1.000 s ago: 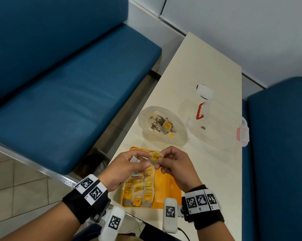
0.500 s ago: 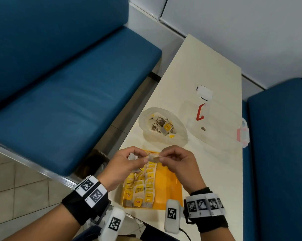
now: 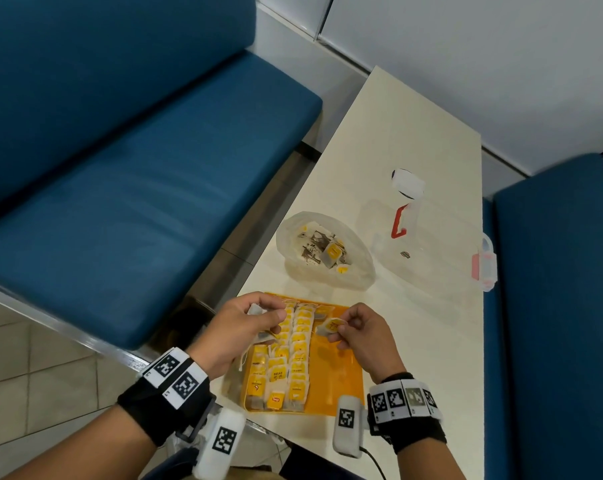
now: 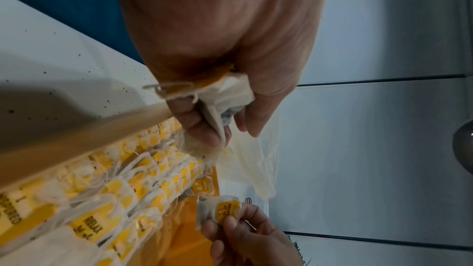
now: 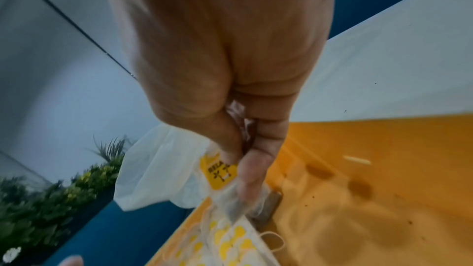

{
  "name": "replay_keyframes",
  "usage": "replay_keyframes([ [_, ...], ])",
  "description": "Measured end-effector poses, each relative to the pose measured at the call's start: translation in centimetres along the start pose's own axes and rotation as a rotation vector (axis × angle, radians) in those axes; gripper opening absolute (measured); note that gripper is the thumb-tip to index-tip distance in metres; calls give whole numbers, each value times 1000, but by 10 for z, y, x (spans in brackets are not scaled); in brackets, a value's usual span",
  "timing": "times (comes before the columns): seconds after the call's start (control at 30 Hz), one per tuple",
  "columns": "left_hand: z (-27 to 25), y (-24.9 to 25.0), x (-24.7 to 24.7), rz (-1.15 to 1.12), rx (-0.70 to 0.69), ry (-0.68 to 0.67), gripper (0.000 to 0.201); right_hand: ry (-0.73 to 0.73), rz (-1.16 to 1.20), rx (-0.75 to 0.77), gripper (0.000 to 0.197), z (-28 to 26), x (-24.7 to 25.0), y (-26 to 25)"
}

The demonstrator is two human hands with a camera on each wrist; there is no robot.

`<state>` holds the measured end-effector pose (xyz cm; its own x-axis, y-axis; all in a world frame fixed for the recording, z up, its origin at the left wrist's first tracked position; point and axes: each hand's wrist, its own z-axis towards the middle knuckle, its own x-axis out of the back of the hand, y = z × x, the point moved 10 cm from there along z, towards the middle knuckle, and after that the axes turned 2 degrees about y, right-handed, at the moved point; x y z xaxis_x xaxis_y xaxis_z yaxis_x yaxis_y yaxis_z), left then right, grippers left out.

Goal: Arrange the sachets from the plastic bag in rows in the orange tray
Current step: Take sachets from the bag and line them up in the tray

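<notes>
The orange tray lies at the table's near edge, with rows of yellow-tagged sachets filling its left half. My left hand hovers over the tray's far left corner and grips a small bunch of sachets in curled fingers. My right hand is apart from it, above the tray's middle, pinching one sachet by its yellow tag between thumb and forefinger. The plastic bag lies open beyond the tray with a few sachets inside.
A clear plastic container with a red handle and pink clasp lies right of the bag. Blue bench seats flank the table on the left and right. The tray's right half is bare orange.
The hands were together at one sachet; now they have parted. The right hand has drawn that sachet to the right, and the left keeps its bunch.
</notes>
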<state>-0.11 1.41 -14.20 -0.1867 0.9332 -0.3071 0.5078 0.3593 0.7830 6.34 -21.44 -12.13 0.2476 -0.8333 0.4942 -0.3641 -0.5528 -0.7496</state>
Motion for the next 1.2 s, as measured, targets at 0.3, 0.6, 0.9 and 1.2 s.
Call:
replay_keyframes([
  [0.3,0,-2,1,37,6,11,9,79,-276,-98,14,17,-15,12],
  [0.6,0,-4,2,29,13,22,9,248,-343,-124,10,32,-17,24],
  [0.9,0,-5,3,47,37,11,10,299,-171,-253,18,32,-23,42],
  [1.2,-2,-3,-5,-110,94,-33,21,252,-161,-184,17,19,-20,22],
])
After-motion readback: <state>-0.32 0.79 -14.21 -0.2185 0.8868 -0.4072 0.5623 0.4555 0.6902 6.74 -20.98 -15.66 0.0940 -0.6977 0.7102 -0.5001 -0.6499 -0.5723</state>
